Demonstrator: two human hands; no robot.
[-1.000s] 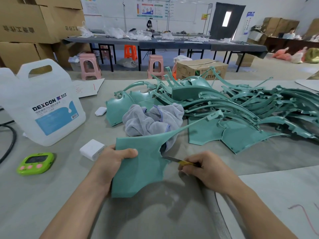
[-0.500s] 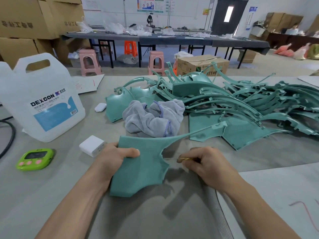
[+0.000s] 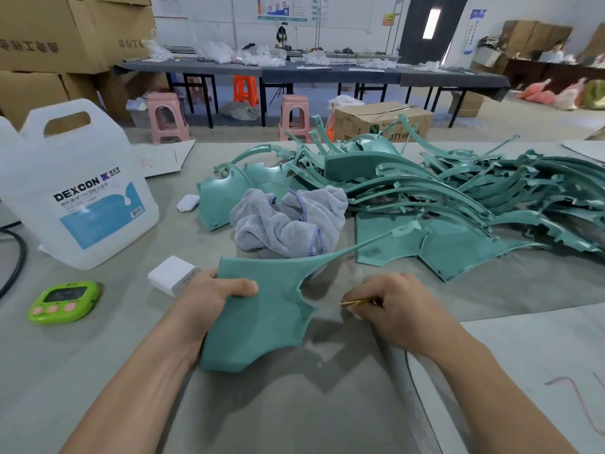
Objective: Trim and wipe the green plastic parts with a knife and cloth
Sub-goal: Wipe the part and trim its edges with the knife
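Bench note, trimming step.

My left hand [image 3: 209, 303] grasps the green part [image 3: 262, 309] at its 9 o'clock edge. The thumb lies on the top face and the other fingers are hidden beneath. The part sits low in front of me, and its thin arm runs off toward 1 o'clock above the cloth [image 3: 288, 221]. My right hand [image 3: 393, 309] is clenched round the knife [image 3: 355, 302]. Only a short yellowish length shows, pointing to 9 o'clock at the part's notched 3 o'clock edge. The tip is just beside that edge, not touching.

Risks, as I judge them:
- The blade points toward my left thumb. If it skids off the slick plastic it could travel straight across the face.
- I hold the part on one side only. Pressure at the 3 o'clock edge may flex or pivot it, so the cut gouges instead of shaving.
- The thin arm is unsupported and could whip or crack.
- I cannot tell which way the cutting edge faces; check before pressing.
- The pile of green parts [image 3: 458, 198] at 2 o'clock lies near my right elbow's path and could be knocked.
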